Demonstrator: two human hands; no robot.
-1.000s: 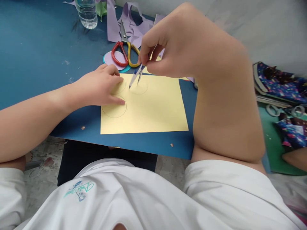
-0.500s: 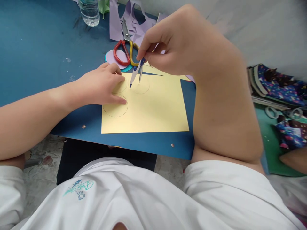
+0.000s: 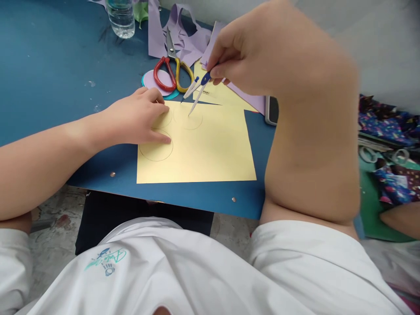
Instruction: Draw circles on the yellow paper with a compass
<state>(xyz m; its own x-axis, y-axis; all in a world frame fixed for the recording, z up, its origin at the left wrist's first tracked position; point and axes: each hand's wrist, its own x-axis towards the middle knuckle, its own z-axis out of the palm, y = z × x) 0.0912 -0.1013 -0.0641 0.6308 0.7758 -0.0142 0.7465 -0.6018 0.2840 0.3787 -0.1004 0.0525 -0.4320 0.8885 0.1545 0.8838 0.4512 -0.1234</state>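
Note:
A sheet of yellow paper (image 3: 210,153) lies on the blue table, with pencilled circles on its left part and a partial arc near its top edge. My left hand (image 3: 141,116) rests on the left side of the paper, thumb and fingers spread over the circles. My right hand (image 3: 239,54) pinches the top of a white-and-blue drawing compass (image 3: 199,89). One leg of the compass touches the paper inside the arc; the other leg points to the upper left, near the paper's top edge.
Red-and-yellow-handled scissors (image 3: 172,65) lie over purple and teal paper discs (image 3: 149,81). Behind are purple paper scraps (image 3: 183,37), a water bottle (image 3: 121,19) and more yellow paper (image 3: 218,94). A phone (image 3: 271,111) is partly behind my right arm. Patterned pouches (image 3: 383,122) and another person's arm (image 3: 402,221) are at right.
My right hand has moved up and right, tilting the compass top to the right. Its drawing leg has swung toward the paper's top edge. My left hand stays in place.

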